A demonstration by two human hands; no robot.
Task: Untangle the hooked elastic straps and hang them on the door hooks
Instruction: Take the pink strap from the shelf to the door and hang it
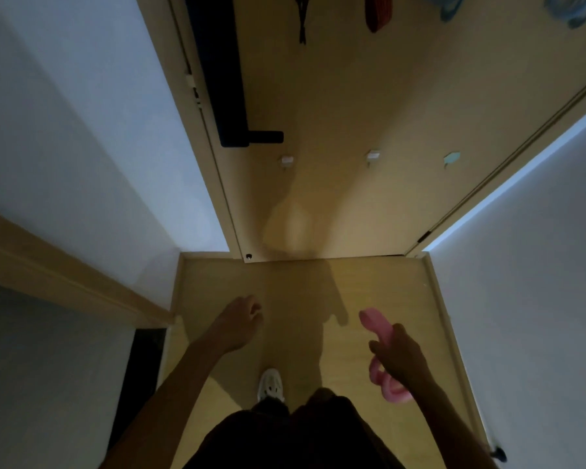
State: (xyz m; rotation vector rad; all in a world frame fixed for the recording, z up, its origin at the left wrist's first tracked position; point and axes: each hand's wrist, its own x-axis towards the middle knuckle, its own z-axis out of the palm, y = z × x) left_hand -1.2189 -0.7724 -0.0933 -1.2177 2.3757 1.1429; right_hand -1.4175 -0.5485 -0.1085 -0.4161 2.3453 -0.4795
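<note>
Pink strap (374, 322) hangs looped in the grip of the right hand (400, 357) above the floor (301, 282), short of the door (352, 96); the left hand (242, 321) is relaxed and empty. Hung one-handed while doubled over, it could slip off a small door hook (372, 156).

Pale wood floor (369, 286): white shoe (270, 384) on it. Tan door (352, 106): three small hooks (372, 156).

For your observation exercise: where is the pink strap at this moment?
Head view, lower right: the right hand grips the pink strap, right of the white shoe.
</note>
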